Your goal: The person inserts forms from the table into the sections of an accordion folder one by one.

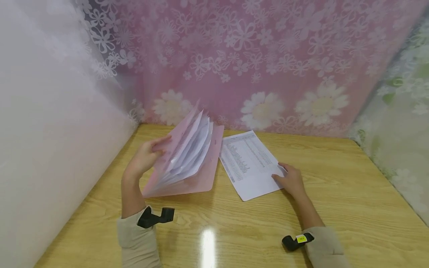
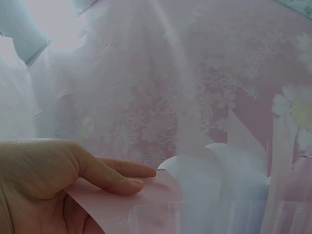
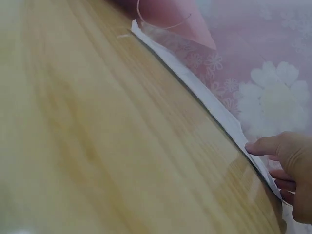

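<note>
My left hand (image 1: pixel 142 159) grips the left cover of a pink folder (image 1: pixel 216 156), tilting it up while the other cover lies on the table. Between the covers, several clear sleeves with white sheets (image 1: pixel 194 149) stand fanned out. In the left wrist view the thumb lies on top of the pink cover (image 2: pixel 131 207), with the fingers partly hidden behind it. To the folder's right are white printed papers (image 1: pixel 249 163) bearing columns of text. My right hand (image 1: pixel 292 180) pinches their right edge, thumb on top; in the right wrist view the papers (image 3: pixel 204 100) appear nearly edge-on, close over the wood.
The wooden table (image 1: pixel 241 230) reflects a bright light near its front. A pink flowered curtain (image 1: pixel 214 74) hangs along the back edge. Pale sheeting (image 1: pixel 60 93) closes the left side, and a flowered sheet (image 1: pixel 399 111) the right.
</note>
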`<state>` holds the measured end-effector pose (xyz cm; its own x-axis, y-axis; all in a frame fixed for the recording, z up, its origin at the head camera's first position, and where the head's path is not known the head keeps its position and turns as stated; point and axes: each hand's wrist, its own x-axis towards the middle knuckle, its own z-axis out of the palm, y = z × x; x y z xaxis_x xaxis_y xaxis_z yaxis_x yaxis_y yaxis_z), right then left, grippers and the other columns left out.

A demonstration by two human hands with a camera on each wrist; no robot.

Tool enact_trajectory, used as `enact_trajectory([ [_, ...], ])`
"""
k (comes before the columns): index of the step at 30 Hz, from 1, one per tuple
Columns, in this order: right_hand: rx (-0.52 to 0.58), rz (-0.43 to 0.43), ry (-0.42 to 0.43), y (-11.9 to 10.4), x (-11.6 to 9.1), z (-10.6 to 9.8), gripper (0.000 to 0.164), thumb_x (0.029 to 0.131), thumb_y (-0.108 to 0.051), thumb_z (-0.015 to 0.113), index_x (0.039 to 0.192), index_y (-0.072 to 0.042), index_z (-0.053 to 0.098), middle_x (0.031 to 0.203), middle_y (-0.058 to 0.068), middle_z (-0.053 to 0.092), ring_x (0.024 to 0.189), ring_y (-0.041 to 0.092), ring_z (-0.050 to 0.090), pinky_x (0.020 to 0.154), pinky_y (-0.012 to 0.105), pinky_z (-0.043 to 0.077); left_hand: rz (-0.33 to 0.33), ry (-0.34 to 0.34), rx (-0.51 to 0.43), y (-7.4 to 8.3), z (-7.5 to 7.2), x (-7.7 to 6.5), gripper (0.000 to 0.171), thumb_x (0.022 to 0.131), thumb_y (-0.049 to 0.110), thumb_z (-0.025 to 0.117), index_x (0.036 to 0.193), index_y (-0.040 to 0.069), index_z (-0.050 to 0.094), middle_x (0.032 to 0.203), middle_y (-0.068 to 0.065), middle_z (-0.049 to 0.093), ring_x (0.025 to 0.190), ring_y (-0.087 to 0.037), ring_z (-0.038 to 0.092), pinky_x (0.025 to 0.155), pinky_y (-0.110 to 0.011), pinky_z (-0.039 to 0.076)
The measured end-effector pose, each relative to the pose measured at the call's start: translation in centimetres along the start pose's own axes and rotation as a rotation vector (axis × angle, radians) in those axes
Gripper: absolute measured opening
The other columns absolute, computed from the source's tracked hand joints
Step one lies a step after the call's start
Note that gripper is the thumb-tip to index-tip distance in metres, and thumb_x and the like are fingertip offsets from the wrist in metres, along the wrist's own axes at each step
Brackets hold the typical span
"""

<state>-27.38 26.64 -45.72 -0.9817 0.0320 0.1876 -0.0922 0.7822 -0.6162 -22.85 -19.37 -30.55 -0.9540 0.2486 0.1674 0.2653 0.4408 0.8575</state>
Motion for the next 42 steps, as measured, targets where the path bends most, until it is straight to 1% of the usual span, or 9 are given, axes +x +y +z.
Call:
enact_trajectory([
  [3,-0.03,-0.01,0.013,-0.1,-0.5,0.2,0.057,0.081,-0.017,0.068,0.128,0.008,0.048,0.13,0.03,0.043,0.119,0.047,0.033,0.096,0.056,0.025,0.002,-0.003,0.005,0.1,0.1,-0.1,0.051,0.09,-0.007,0.042,0.139,0.003,0.039,0.138,-0.008,0.043,0.128,-0.022,0.031,0.088,-0.037,0.035],
  [11,-0.058,0.003,0.048,-0.8,-0.8,-0.5,0.054,0.079,-0.013,0.067,0.125,0.009,0.049,0.126,0.034,0.042,0.116,0.049,0.034,0.095,0.057,0.026,0.021,-0.013,-0.01,0.3,0.4,0.0,0.05,0.09,-0.007,0.042,0.139,0.003,0.039,0.137,-0.009,0.043,0.129,-0.023,0.03,0.092,-0.04,0.034],
  [15,-0.021,0.03,0.001,-1.0,-1.0,-1.5,0.051,0.079,-0.007,0.066,0.123,0.012,0.049,0.119,0.037,0.041,0.11,0.049,0.04,0.089,0.056,0.033,0.02,-0.017,-0.014,0.1,0.5,-0.1,0.05,0.089,-0.007,0.042,0.139,0.002,0.039,0.137,-0.009,0.043,0.129,-0.024,0.031,0.091,-0.04,0.034],
  [21,0.097,0.085,-0.2,-0.1,-1.4,-3.7,0.042,0.085,-0.012,0.063,0.12,0.009,0.052,0.119,0.034,0.046,0.106,0.046,0.046,0.082,0.049,0.041,0.02,-0.022,-0.02,0.1,0.5,0.0,0.051,0.089,-0.008,0.041,0.139,0.001,0.037,0.138,-0.011,0.042,0.125,-0.025,0.036,0.086,-0.034,0.037],
  [26,0.279,0.096,-0.331,1.1,-1.5,-4.9,0.044,0.091,-0.016,0.058,0.126,0.007,0.048,0.106,0.024,0.053,0.09,0.031,0.056,0.073,0.036,0.047,0.013,-0.024,-0.025,0.1,0.5,0.1,0.052,0.088,-0.008,0.041,0.139,0.0,0.037,0.138,-0.012,0.042,0.119,-0.027,0.044,0.079,-0.025,0.039],
  [30,0.446,0.086,-0.37,1.8,-1.3,-4.7,0.049,0.092,-0.017,0.056,0.133,0.007,0.042,0.108,0.024,0.054,0.086,0.024,0.06,0.072,0.032,0.05,0.007,-0.024,-0.019,0.1,0.6,0.1,0.052,0.089,-0.008,0.041,0.14,0.002,0.037,0.138,-0.011,0.042,0.119,-0.028,0.044,0.083,-0.029,0.039],
  [35,0.596,0.113,-0.4,2.4,-1.1,-4.2,0.047,0.091,-0.007,0.055,0.133,0.009,0.041,0.117,0.026,0.048,0.087,0.021,0.058,0.072,0.032,0.05,-0.007,-0.027,-0.029,0.2,0.7,0.0,0.051,0.09,-0.008,0.041,0.14,0.003,0.037,0.138,-0.011,0.042,0.121,-0.027,0.042,0.091,-0.04,0.036],
  [37,0.627,0.127,-0.412,2.5,-1.1,-4.1,0.046,0.091,-0.005,0.054,0.133,0.009,0.041,0.115,0.023,0.049,0.085,0.019,0.058,0.071,0.032,0.05,-0.008,-0.027,-0.032,0.2,0.7,0.0,0.051,0.09,-0.007,0.041,0.14,0.003,0.037,0.138,-0.011,0.042,0.122,-0.028,0.041,0.092,-0.042,0.035],
  [42,0.678,0.148,-0.417,2.3,-1.1,-4.4,0.046,0.092,-0.003,0.052,0.134,0.01,0.038,0.096,0.011,0.05,0.079,0.014,0.056,0.069,0.028,0.049,-0.01,-0.028,-0.03,0.3,0.7,0.1,0.052,0.09,-0.007,0.041,0.14,0.004,0.037,0.138,-0.009,0.042,0.122,-0.028,0.041,0.092,-0.042,0.035],
])
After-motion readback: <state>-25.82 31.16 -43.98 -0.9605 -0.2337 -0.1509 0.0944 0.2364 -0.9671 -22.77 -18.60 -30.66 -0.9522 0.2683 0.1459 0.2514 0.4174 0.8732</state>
